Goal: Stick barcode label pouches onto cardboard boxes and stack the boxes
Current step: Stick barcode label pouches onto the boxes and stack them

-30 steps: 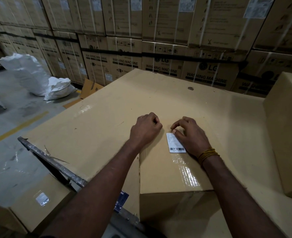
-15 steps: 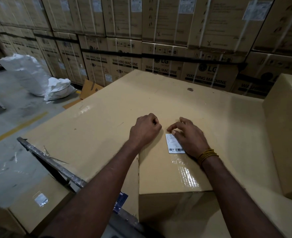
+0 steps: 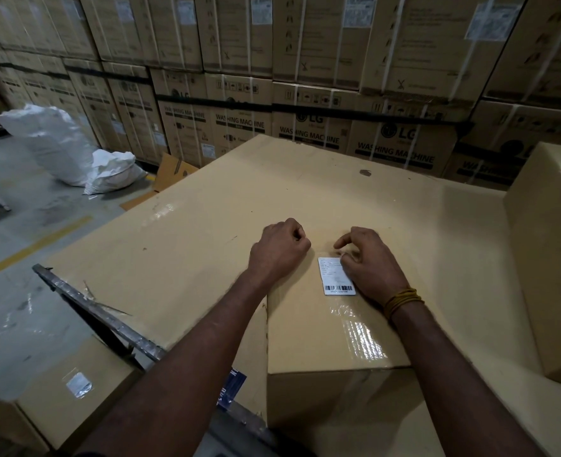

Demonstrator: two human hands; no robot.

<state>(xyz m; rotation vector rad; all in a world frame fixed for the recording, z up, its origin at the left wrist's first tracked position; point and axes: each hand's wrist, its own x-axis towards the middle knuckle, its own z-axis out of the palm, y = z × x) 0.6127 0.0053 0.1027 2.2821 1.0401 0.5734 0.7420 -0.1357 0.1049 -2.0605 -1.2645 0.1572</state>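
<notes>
A white label [image 3: 336,276] — small print above, a black barcode along its bottom edge — is lying flat inside a clear pouch on top of a plain brown box [image 3: 325,328], near the box's far edge. The right hand [image 3: 370,263] is pressing on the pouch's right side with curled fingers. The left hand [image 3: 280,250] is resting beside it as a fist, holding nothing.
</notes>
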